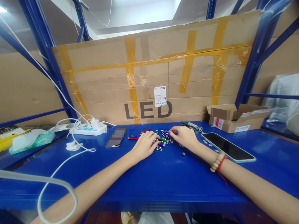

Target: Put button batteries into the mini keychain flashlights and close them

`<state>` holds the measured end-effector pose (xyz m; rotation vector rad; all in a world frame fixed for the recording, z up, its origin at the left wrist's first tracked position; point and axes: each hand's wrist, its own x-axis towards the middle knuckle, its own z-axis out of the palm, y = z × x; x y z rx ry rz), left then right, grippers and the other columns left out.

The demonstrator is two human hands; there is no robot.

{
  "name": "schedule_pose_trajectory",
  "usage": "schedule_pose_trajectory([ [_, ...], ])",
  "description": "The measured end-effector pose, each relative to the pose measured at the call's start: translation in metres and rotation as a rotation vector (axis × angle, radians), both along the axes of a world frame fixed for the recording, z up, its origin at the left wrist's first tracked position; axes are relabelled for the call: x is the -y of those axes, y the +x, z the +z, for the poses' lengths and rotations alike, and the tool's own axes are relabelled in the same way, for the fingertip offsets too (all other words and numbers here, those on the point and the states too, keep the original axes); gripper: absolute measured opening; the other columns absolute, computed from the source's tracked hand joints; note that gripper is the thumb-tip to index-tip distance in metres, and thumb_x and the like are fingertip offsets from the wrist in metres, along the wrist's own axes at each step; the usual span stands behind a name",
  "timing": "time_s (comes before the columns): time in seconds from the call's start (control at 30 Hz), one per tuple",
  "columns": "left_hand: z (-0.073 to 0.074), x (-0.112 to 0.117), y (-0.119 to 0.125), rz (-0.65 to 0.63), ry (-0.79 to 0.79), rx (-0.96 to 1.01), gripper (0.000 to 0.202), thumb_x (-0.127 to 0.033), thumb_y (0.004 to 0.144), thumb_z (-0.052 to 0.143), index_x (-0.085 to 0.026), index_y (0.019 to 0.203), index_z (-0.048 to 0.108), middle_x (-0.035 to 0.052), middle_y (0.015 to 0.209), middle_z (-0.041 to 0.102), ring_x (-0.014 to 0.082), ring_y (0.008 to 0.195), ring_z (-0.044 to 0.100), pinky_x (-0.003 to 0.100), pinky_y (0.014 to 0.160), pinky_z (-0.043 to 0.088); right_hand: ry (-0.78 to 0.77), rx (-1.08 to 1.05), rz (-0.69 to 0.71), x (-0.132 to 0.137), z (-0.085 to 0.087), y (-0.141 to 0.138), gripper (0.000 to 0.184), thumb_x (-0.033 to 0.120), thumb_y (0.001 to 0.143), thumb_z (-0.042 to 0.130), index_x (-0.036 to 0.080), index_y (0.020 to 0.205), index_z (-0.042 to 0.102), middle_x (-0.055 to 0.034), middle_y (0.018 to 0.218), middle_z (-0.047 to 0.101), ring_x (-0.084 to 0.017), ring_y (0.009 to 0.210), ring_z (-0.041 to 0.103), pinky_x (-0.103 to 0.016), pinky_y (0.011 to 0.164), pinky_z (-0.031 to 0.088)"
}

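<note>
Small colourful metal tubes in red, blue, green and purple lie in a loose pile with shiny ring-like parts, on a blue table. Over the left side of the pile rests my left hand, its fingers spread and bent down onto the pieces. A red tube sticks out beside it. My right hand is at the pile's right edge, thumb and fingers pinched together; whatever is between them is hidden. A small round metal piece lies apart, below my right wrist.
A phone lies to the right, another phone to the left. Behind it, a white power strip trails cables. An open carton stands at the back right. Taped cardboard closes off the rear. More metal pieces lie behind my right hand.
</note>
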<state>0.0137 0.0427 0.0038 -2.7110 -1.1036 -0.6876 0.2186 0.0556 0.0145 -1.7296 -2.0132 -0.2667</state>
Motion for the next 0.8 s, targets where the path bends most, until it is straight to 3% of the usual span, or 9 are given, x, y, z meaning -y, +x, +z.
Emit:
schedule_pose_trajectory([
  [0.2, -0.0028, 0.0033, 0.0026, -0.046, 0.001, -0.069, 0.027, -0.037, 0.089, 0.049, -0.021, 0.107, 0.060, 0.0070, 0.113, 0.057, 0.0235, 0.107, 0.049, 0.040, 0.092, 0.037, -0.006, -0.027, -0.017, 0.0004, 0.0007, 0.0001, 0.025, 0.033, 0.084, 0.046, 0.024, 0.086, 0.069, -0.0004, 0.083, 0.072, -0.020, 0.083, 0.064, -0.026, 0.057, 0.035],
  [0.43, -0.0001, 0.0040, 0.0032, -0.039, -0.088, -0.076, 0.018, -0.026, 0.089, 0.051, -0.019, 0.103, 0.061, 0.0056, 0.108, 0.058, 0.0218, 0.105, 0.049, 0.038, 0.091, 0.039, -0.028, -0.036, -0.015, 0.0015, 0.0011, 0.0003, 0.025, 0.033, 0.084, 0.046, 0.024, 0.084, 0.069, 0.0001, 0.080, 0.072, -0.020, 0.081, 0.064, -0.026, 0.055, 0.033],
  [0.63, -0.0004, 0.0032, 0.0028, -0.076, -0.107, -0.098, 0.023, -0.025, 0.092, 0.046, -0.020, 0.111, 0.057, 0.0063, 0.112, 0.056, 0.0219, 0.107, 0.047, 0.038, 0.092, 0.039, -0.033, -0.041, -0.014, 0.0007, 0.0010, 0.0002, 0.025, 0.033, 0.084, 0.046, 0.024, 0.084, 0.069, -0.0002, 0.079, 0.072, -0.020, 0.079, 0.064, -0.026, 0.055, 0.033],
  [0.8, -0.0022, 0.0015, 0.0023, -0.098, -0.103, -0.092, 0.019, -0.025, 0.092, 0.047, -0.020, 0.106, 0.059, 0.0058, 0.110, 0.056, 0.0209, 0.106, 0.047, 0.037, 0.093, 0.038, -0.035, -0.040, -0.011, 0.0003, 0.0006, 0.0004, 0.025, 0.033, 0.084, 0.046, 0.024, 0.084, 0.069, -0.0002, 0.078, 0.072, -0.020, 0.079, 0.064, -0.026, 0.055, 0.034],
])
